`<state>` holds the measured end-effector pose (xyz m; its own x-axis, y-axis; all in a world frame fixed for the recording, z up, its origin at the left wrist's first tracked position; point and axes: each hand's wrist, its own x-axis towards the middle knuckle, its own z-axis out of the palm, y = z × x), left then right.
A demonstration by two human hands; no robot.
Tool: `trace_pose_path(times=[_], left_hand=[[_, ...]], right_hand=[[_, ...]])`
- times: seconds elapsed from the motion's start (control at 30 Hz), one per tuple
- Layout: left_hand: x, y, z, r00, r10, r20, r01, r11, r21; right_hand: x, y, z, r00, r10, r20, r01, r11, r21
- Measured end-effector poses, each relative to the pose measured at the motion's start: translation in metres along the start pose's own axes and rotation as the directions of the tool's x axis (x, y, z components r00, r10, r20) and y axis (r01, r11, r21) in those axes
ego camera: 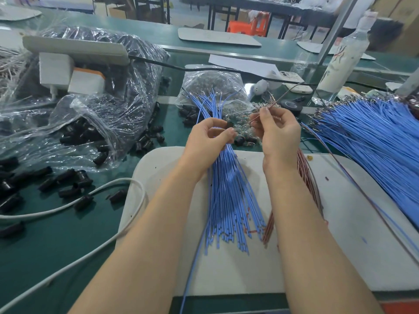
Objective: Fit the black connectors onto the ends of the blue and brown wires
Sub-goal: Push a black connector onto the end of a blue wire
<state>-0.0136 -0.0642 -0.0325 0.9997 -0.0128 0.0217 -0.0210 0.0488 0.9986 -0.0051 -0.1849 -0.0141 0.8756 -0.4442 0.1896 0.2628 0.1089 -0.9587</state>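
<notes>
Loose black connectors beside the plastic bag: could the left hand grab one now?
Probably not yet: the left hand grips blue wires and pinches a connector, though nothing blocks the way to the loose connectors.

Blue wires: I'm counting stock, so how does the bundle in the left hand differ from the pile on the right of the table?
The held bundle is gripped by the left hand; the loose pile lies untouched. The held bundle is thin; the loose pile is far thicker. The held bundle crosses the white mat; the loose pile runs off-frame. Both are blue, metal-tipped.
</notes>
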Motion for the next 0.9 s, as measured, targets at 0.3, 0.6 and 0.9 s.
trace_pose_path(times=[0.3, 0.6, 0.9], left_hand=[[-0.0001, -0.0037, 0.0016, 0.975, 0.222, -0.004, -0.206, 0.91, 0.36], [0.0007, -0.0082, 0.0022, 0.95, 0.312, 0.001, -0.276, 0.84, 0.467], [0.0023, -0.0105, 0.0042, 0.925, 0.379, 0.035, -0.337, 0.774, 0.536]], right_hand=[[-0.0028, -0.0015, -0.0007, 0.997, -0.054, 0.054, 0.059, 0.994, -0.089], [-0.0028, 0.0, -0.0035, 0.987, -0.145, 0.066, 0.156, 0.967, -0.202], [-0.0042, 0.0024, -0.0027, 0.973, -0.185, 0.137, 0.223, 0.91, -0.351]])
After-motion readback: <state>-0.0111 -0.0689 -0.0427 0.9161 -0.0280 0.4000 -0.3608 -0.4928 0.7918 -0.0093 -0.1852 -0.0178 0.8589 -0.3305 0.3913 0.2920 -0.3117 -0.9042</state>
